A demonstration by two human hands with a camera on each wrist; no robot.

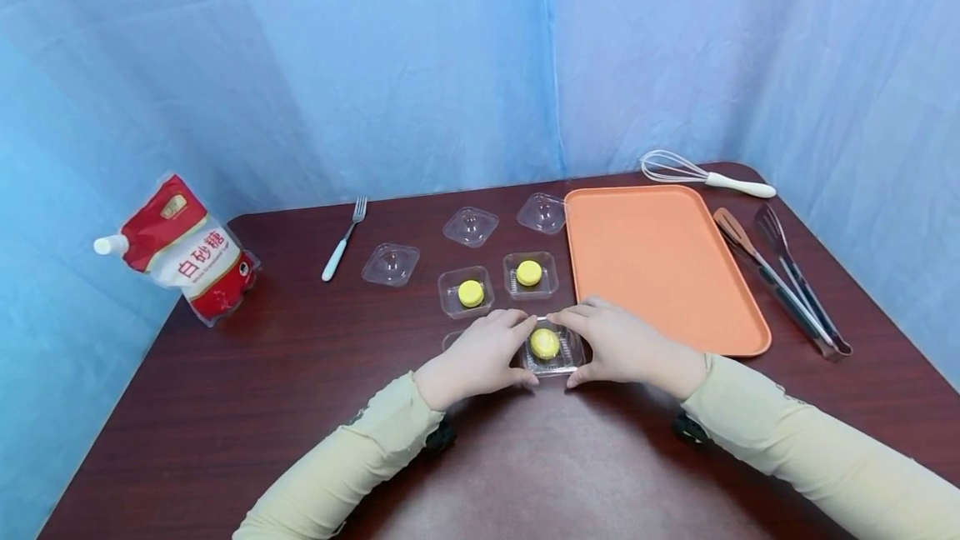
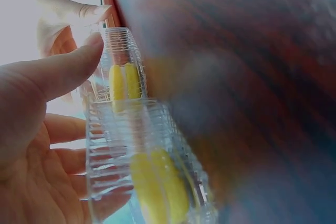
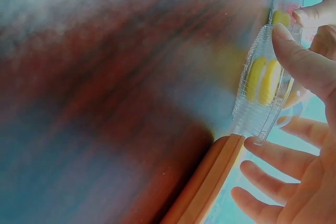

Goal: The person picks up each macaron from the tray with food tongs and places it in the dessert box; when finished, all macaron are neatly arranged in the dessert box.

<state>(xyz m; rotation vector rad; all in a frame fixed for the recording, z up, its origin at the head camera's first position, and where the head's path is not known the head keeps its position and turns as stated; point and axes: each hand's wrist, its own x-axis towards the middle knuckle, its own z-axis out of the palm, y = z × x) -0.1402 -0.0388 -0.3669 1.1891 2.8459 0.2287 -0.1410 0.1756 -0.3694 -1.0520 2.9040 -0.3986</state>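
Far left, a red-and-white pouch [image 1: 195,252] is resting on the counter [image 1: 225,407], a fork [image 1: 347,242] lying right of it. The left hand [image 1: 483,357] is gripping the clear box [image 1: 555,372], its thumb in front and forefinger behind, spanning the box's depth. The box is sitting near the counter's middle, holding a yellow macaron [image 1: 544,343]. It is probably handling as light, slick, springy plastic; hard squeezing is risking buckled walls and a cracked macaron, so the corners are offering the safest hold. The right hand [image 1: 622,344] is gripping the other side likewise, beside an orange tray [image 1: 645,248].
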